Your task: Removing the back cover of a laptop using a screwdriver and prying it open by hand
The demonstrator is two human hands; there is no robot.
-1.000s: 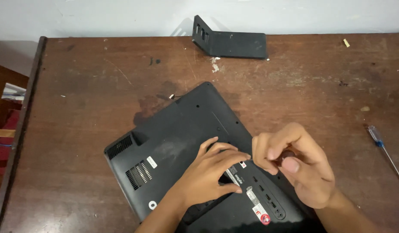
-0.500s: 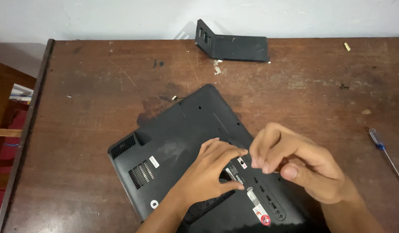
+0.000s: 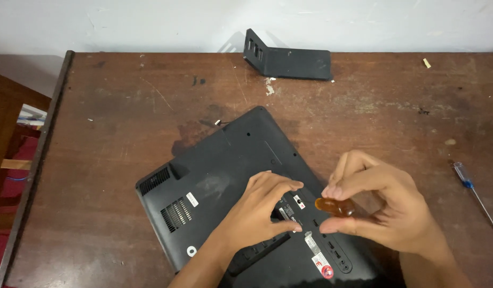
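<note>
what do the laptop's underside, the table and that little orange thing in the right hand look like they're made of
Laptop underside: likely matte black plastic, with moulded vent slots and a dull sheen.
Table: dark brown wood, worn finish, with scratches, stains and pale chips.
Orange piece, pinched in the right hand: translucent amber, glossy, probably plastic; too small to be sure.
The left hand rests on the laptop.

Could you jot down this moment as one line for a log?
left hand: flat on laptop underside | right hand: pinching amber piece above laptop | screwdriver: right on table | black cover: far edge
</note>
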